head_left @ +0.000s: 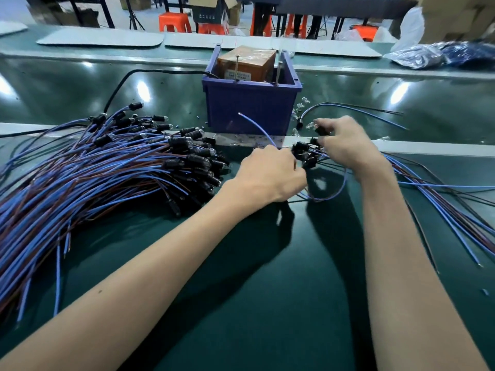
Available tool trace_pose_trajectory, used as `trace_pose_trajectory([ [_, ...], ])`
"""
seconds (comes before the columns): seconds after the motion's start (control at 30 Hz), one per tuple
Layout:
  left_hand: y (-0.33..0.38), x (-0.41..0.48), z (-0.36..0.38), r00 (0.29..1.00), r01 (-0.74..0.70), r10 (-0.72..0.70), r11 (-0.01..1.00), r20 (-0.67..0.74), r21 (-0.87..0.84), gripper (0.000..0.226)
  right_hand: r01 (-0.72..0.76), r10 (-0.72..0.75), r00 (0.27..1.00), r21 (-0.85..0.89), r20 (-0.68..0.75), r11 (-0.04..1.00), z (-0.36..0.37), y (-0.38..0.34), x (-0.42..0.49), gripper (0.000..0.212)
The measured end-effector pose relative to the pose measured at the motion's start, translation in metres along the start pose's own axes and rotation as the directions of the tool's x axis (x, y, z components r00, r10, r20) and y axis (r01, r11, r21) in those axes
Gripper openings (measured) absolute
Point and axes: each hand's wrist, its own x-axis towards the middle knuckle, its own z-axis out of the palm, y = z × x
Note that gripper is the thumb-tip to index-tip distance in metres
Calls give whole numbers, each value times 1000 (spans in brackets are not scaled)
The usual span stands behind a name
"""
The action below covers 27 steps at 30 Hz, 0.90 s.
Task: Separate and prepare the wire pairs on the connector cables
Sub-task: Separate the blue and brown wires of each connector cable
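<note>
A big pile of connector cables (112, 167), blue and brown wires with black connector ends, lies on the green mat at the left. My left hand (270, 175) grips a cable whose blue wire (257, 128) arcs up and away from the fist. My right hand (345, 145) pinches a black connector (321, 131) between thumb and fingers. Between the two hands sits a small cluster of black connectors (305, 153). A blue wire loop (332, 192) hangs below them. A second, smaller bundle of cables (439, 207) fans out to the right under my right forearm.
A blue plastic bin (251, 103) with a brown box and two metal rods stands just behind my hands. A black cord (123, 84) runs from it to the left. Small clear bulbs (300, 108) lie beside the bin. Bagged blue parts (428, 56) sit far right.
</note>
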Motion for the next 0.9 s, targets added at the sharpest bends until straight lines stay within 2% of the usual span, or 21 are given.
trace_pose_trajectory([
  [0.1, 11, -7, -11, 997, -37, 28, 990, 71, 134, 34, -26, 32, 986, 41, -163, 999, -7, 8, 0, 37],
  [0.2, 28, -18, -13, 967, -119, 102, 991, 234, 60, 42, -23, 36, 958, 49, -285, 999, -7, 9, -3, 38],
  [0.27, 43, -25, -9, 882, -165, 161, 986, 443, -31, 47, 55, -33, 942, 55, -333, 997, -6, 8, -2, 39],
  [0.33, 53, -30, -4, 750, -185, 229, 973, 620, -136, 38, 116, -83, 917, 62, -391, 991, -6, 6, 0, 41],
  [0.4, 55, -33, 0, 652, -147, 312, 946, 691, -288, 27, 166, -123, 900, 68, -419, 984, -3, 6, 0, 42],
  [0.47, 53, -34, 4, 608, -63, 349, 917, 713, -394, 28, 205, -154, 910, 95, -386, 974, 2, 7, -3, 42],
  [0.57, 47, -34, 2, 615, 4, 357, 890, 703, -456, 33, 224, -191, 933, 73, -305, 972, 8, 8, -6, 44],
  [0.63, 44, -29, -2, 633, 2, 351, 890, 689, -456, 16, 216, -197, 947, 51, -255, 975, 9, 9, -6, 44],
  [0.7, 42, -25, -3, 631, -55, 352, 910, 692, -412, 4, 178, -169, 968, 33, -187, 983, 8, 10, -5, 42],
  [0.77, 44, -22, 1, 628, -164, 395, 910, 671, -381, 19, 127, -126, 985, 1, -114, 992, 8, 10, -5, 41],
  [0.83, 49, -21, 11, 688, -258, 419, 904, 593, -340, 28, 91, -92, 994, -22, -56, 996, 7, 10, -6, 40],
  [0.9, 54, -20, 23, 813, -369, 436, 898, 386, -238, 16, 50, -50, 998, -27, -28, 998, 3, 10, -5, 40],
])
